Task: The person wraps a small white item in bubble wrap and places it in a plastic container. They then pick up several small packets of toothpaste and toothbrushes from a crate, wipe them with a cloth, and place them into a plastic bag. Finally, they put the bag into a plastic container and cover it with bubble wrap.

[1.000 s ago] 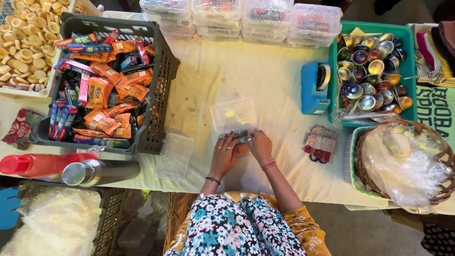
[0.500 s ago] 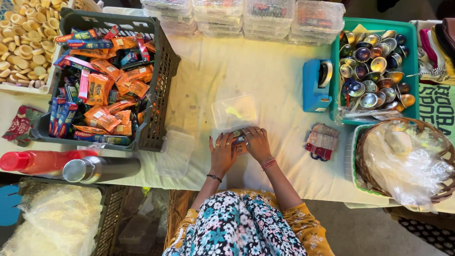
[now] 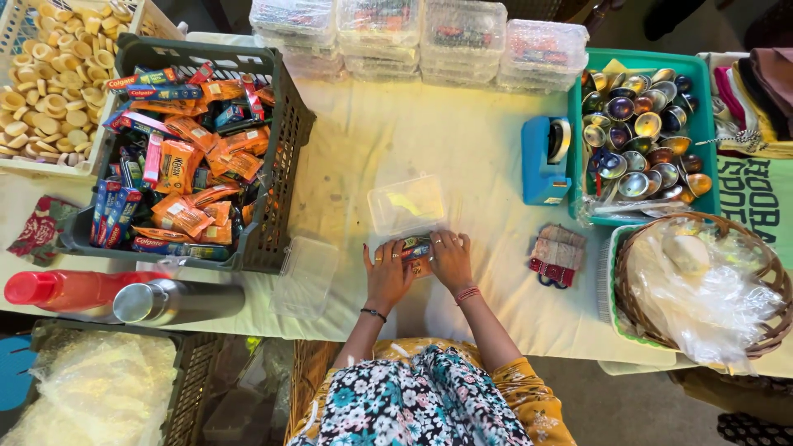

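My left hand (image 3: 387, 275) and my right hand (image 3: 451, 258) lie side by side on the white tablecloth (image 3: 462, 157), both closed around a small clear box of colourful packets (image 3: 415, 249). The box shows only between the fingers; most of it is hidden under my hands. Just beyond them rests a clear plastic lid or box (image 3: 406, 204) with something yellow inside. Another clear plastic lid (image 3: 307, 277) lies left of my left hand.
A dark crate of orange and blue packets (image 3: 277, 165) stands at left. Stacked clear boxes (image 3: 413, 33) line the far edge. At right are a blue tape dispenser (image 3: 545, 161), a teal tray of shiny cups (image 3: 574, 132), a wicker basket (image 3: 772, 330), and a fabric bundle (image 3: 556, 256). Bottles (image 3: 124, 296) lie near left.
My hands have stayed on the small box, shifting only slightly over it. The view has drifted a little.
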